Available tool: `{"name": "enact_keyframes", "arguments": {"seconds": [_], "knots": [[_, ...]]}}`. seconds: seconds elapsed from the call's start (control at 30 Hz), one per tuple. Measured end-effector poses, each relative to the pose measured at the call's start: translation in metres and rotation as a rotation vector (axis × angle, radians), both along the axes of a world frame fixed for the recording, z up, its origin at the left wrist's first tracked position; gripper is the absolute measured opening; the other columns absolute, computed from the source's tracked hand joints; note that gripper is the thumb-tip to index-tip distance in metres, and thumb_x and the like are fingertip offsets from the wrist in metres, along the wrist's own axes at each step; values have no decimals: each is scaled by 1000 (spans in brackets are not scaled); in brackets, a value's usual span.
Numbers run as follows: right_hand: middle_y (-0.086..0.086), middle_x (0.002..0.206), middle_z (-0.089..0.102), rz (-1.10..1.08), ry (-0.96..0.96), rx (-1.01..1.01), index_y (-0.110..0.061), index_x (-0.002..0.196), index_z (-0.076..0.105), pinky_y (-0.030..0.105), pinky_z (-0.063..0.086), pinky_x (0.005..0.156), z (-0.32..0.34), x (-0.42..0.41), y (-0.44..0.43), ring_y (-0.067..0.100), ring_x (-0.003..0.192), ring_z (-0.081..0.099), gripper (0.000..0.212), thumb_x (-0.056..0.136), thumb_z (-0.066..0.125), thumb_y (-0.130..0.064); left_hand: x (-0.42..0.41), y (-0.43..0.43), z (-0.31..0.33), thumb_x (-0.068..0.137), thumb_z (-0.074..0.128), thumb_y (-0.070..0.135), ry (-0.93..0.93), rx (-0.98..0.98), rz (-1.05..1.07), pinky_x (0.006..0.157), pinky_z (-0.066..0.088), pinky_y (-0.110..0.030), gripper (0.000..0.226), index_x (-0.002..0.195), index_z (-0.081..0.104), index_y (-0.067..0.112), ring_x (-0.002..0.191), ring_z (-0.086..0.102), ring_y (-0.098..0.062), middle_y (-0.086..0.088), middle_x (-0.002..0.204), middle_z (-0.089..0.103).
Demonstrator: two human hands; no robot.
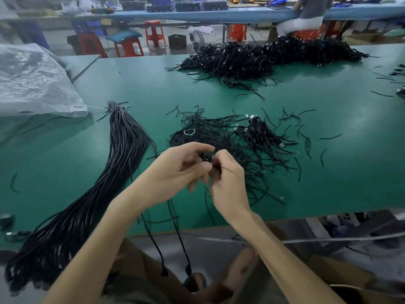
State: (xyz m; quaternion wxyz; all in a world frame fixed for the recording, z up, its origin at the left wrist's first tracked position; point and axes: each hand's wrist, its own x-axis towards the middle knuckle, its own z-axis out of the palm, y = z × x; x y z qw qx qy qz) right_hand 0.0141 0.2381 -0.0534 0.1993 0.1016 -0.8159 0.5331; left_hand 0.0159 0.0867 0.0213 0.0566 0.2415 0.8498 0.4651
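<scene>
- Most of the cable (205, 156) is hidden: only a small dark knot of loops shows between the two hands, and the picture is blurred there.
- The right hand (228, 183) turns its back to the camera, so its lower fingertips are out of sight. Its thumb and forefinger are curled and pinch at the cable's right edge. Whether they grip the cable itself or a tie on it cannot be told.
- The left hand (175, 170) curls its forefinger over the cable and its thumb below it, pinching the loops. Its other fingers are bent underneath.
- The cable is black, thin and wound into a tight little coil. It is held in the air just above the near part of the green table (142, 84), over a scatter of short black ties (208, 130).
- Two black strands (177, 227) hang from below the hands past the table's edge.
- The pale plugs on a small heap of coils (258, 132) are too small to read.
</scene>
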Motion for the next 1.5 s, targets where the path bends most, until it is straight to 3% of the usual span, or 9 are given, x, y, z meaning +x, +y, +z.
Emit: {"name": "enact_keyframes", "arguments": {"seconds": [0.17, 0.33, 0.53, 0.8, 1.03, 1.13, 1.3, 1.37, 1.5], "knots": [[-5, 89, 53, 25, 10, -21, -12, 82, 47, 10, 53, 80, 5, 7, -5, -7, 87, 61, 36, 85, 43, 23, -9, 0, -15, 92, 47, 62, 276, -315, 300, 56, 37, -37, 48, 57, 42, 29, 60, 42, -11, 3, 70, 44], [-7, 92, 50, 57, 72, 122, -23, 82, 46, 35, 61, 79, 3, 7, -3, 10, 87, 62, 43, 87, 49, 20, -10, 5, -27, 100, 36, 63, 267, -472, 387, 54, 41, -34, 61, 64, 52, 17, 61, 53, -12, 4, 74, 52], [13, 83, 56, -18, 365, 680, -1, 84, 58, 36, 56, 62, 5, 10, 1, 28, 73, 58, 31, 67, 65, 24, -22, 2, -21, 103, 44, 54, -225, -479, 361, 61, 59, -33, 61, 66, 66, 11, 52, 69, -22, -3, 52, 69], [9, 89, 60, 31, 371, 693, -3, 91, 64, 40, 55, 75, 1, 10, 13, 26, 82, 59, 5, 96, 65, -2, -23, 3, -20, 109, 39, 43, -486, -246, 211, 39, 49, -26, 56, 79, 58, -1, 37, 58, -23, -4, 55, 65], [1, 148, 50, 16, 300, 956, -19, 148, 49, 42, 33, 112, 6, 2, 25, 25, 137, 43, 77, 78, 73, 4, -26, 0, -27, 108, 47, 22, -198, -336, 14, 50, 36, -14, 24, 89, 62, 21, 47, 46, -2, 13, 59, 54], [-1, 104, 73, -7, 266, 909, -15, 118, 70, 37, 44, 95, 8, -9, 33, 22, 97, 66, 49, 77, 74, 10, -24, -4, -25, 104, 57, 23, -191, -204, -32, 52, 45, -21, 5, 104, 62, 23, 50, 53, -7, 10, 58, 61], [3, 91, 70, -66, -214, 445, -10, 117, 68, 21, 50, 47, 30, -56, 62, 12, 54, 58, 20, 103, 54, -10, -28, -22, -34, 101, 51, 54, -237, -312, 417, 75, 58, -43, 34, 107, 51, 21, 77, 69, -24, -2, 89, 71], [9, 98, 69, -221, -280, 344, -6, 123, 62, 34, 55, 59, 38, -84, 80, 17, 65, 60, 23, 104, 54, -15, -28, -30, -41, 102, 41, 61, -202, -683, 514, 66, 50, -37, 47, 92, 47, 15, 73, 62, -21, -2, 86, 63], [23, 141, 40, -522, -244, 809, -1, 150, 31, 48, 32, 106, 29, -101, 101, 37, 129, 37, 65, 98, 65, -22, -26, -32, -67, 101, 45, 61, -231, -941, 459, 62, 40, -35, 53, 79, 39, 13, 68, 49, -23, -1, 79, 49]]}}
